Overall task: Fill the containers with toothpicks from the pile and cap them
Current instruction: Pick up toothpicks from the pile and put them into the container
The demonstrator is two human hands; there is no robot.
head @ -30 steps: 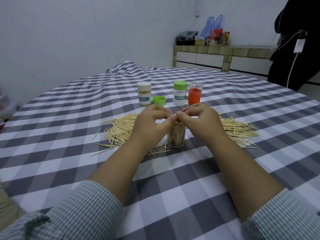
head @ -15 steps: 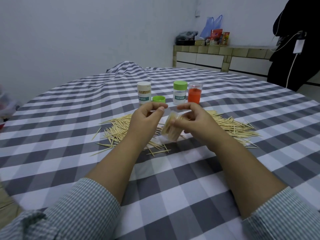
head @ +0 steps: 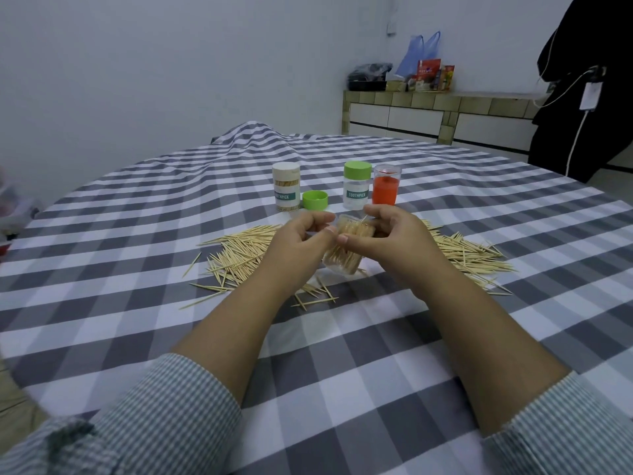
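Note:
A clear container packed with toothpicks is lifted off the table and tilted, its open mouth pointing away from me. My right hand grips it around the upper part. My left hand has its fingers curled at the container's rim, thumb touching the side. Loose toothpicks lie in a pile under and on both sides of my hands. A loose green cap rests behind them.
Behind the pile stand a filled white-capped container, a green-capped container and a clear one holding an orange cap. The checked tablecloth covers the table. A counter with bags is at the back right.
The container stood upright on the table a second ago. My right hand has lifted and tilted it, and my left hand has come back to its rim.

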